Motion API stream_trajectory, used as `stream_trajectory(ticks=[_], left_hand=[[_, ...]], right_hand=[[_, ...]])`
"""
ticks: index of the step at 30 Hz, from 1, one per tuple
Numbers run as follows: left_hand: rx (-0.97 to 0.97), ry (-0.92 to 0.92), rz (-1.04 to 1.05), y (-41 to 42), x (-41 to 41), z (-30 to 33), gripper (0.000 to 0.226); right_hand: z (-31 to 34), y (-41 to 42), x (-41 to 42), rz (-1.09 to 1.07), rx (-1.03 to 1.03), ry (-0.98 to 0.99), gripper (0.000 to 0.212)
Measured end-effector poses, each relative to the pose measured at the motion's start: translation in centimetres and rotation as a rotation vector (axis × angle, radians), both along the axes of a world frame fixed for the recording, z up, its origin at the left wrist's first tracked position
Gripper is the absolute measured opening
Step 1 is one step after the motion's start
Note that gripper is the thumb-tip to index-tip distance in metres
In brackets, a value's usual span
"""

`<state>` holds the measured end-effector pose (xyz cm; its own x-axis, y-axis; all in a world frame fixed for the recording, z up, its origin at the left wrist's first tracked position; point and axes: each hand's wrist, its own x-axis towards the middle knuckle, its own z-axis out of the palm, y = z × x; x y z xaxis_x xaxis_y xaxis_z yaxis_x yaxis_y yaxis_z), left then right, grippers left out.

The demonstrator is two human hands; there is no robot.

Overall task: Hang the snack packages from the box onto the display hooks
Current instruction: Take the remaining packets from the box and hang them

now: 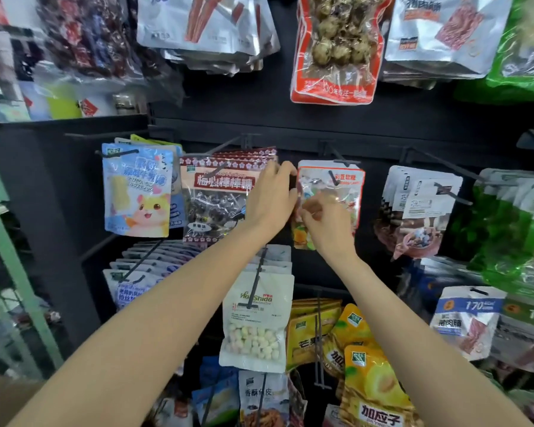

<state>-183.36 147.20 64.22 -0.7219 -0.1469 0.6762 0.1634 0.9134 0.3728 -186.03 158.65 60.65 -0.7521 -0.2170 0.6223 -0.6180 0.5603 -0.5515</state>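
Observation:
A clear snack package with an orange-red top and colourful candies [339, 186] hangs at a black display hook [333, 177] in the middle row of the dark panel. My left hand [270, 198] grips the package's upper left edge. My right hand [322, 215] pinches its front lower down, fingers closed on the film. The hook's tip pokes through the package's top hole. The box is not in view.
Packed hooks surround the spot: a dark lollipop bag [216, 195] to the left, a blue hamster bag [136, 192], grey-white pouches [420, 208] to the right, a white Shida pouch [256, 318] and yellow bags [373, 389] below. A green shelf frame [19, 272] stands far left.

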Motion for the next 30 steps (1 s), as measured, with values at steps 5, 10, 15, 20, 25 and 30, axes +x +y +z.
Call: stream_trajectory(ticks=[5,10,15,20,25,30], left_hand=[[-0.063,-0.043,0.095,-6.4,6.5,-2.9,0.017],[0.013,-0.227,0.335,-15.8,16.3,-9.3,0.020],[0.204,-0.429,0.586,-25.3,27.6,-16.2,0.019],[0.396,-0.538,0.782,-34.2,36.3,-22.4,0.024],[0.549,-0.869,0.796,-42.7,40.5,-28.2,0.021],[0.551,-1.130,0.668,-47.8,41.1,-34.0,0.031]], right_hand=[[-0.5,-5.8,4.3,0.223,0.012,-0.071,0.013],[-4.3,-15.6,10.2,0.499,0.263,-0.230,0.013],[-10.9,-26.9,18.6,0.787,0.457,-0.355,0.011],[-17.3,-37.4,26.3,0.947,0.733,-0.472,0.019],[-25.5,-44.5,30.2,0.888,0.898,-0.680,0.022],[-32.1,-48.4,31.3,0.795,1.061,-0.804,0.062]])
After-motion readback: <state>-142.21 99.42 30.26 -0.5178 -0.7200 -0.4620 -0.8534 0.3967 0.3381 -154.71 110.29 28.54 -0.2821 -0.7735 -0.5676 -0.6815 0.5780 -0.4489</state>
